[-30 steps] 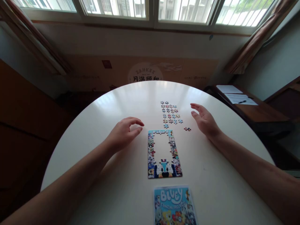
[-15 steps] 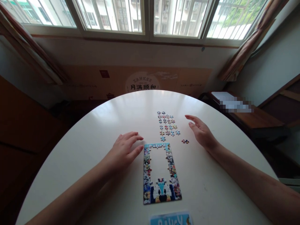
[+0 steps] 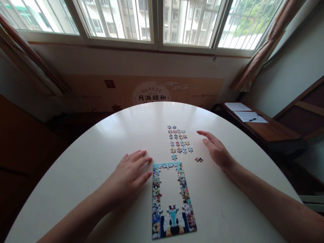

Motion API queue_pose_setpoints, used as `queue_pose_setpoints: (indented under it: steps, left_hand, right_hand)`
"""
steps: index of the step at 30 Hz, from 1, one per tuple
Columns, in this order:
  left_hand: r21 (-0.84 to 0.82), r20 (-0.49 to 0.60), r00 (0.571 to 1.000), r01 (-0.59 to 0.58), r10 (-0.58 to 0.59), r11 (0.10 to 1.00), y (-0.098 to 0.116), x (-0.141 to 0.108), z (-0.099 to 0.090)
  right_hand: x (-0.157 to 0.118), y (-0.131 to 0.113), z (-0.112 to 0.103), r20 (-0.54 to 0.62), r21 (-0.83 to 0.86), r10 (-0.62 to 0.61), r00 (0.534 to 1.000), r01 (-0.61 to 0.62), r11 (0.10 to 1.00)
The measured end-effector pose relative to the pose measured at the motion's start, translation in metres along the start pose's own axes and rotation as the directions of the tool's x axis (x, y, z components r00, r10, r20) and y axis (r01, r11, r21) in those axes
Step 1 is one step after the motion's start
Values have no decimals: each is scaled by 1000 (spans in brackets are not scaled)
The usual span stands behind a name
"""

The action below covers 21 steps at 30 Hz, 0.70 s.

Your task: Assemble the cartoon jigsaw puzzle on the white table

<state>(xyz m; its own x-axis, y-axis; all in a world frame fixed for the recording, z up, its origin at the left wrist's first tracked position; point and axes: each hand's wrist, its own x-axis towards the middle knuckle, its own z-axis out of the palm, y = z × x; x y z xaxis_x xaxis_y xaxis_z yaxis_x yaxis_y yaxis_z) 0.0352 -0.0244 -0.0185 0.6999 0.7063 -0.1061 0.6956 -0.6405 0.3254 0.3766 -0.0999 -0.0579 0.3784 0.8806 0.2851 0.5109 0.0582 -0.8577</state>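
Lying on the table (image 3: 227, 212), the puzzle (image 3: 173, 221) is just short of the loose pieces (image 3: 179, 150). The left hand (image 3: 130, 173), spread and empty, is beside the puzzle's left edge; the right hand (image 3: 215, 148), partly open, visibly empty, is near the pieces.

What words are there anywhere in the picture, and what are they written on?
"ZANKEE": curved along the top of the logo on the tan panel behind the table.
"月满颐和": bigger, just below, same panel.
Too small or blurred to read: the panel's other writing, the papers, and any lettering on the puzzle.
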Motion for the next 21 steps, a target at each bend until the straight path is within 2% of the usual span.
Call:
queue_pose_setpoints:
  steps: [11,17,21]
  left_hand:
    - [7,12,1000,6,-6,1000,-4,1,3]
    - [-46,-130,991,-29,22,999,-11,11,13]
    - [-85,-180,984,-12,-3,996,-7,15,13]
  right_hand:
    - [2,5,1,75,-53,-44,996,48,997]
    - [4,7,3,58,-53,-71,996,74,996]
    - [6,9,5,49,-40,-71,996,73,997]
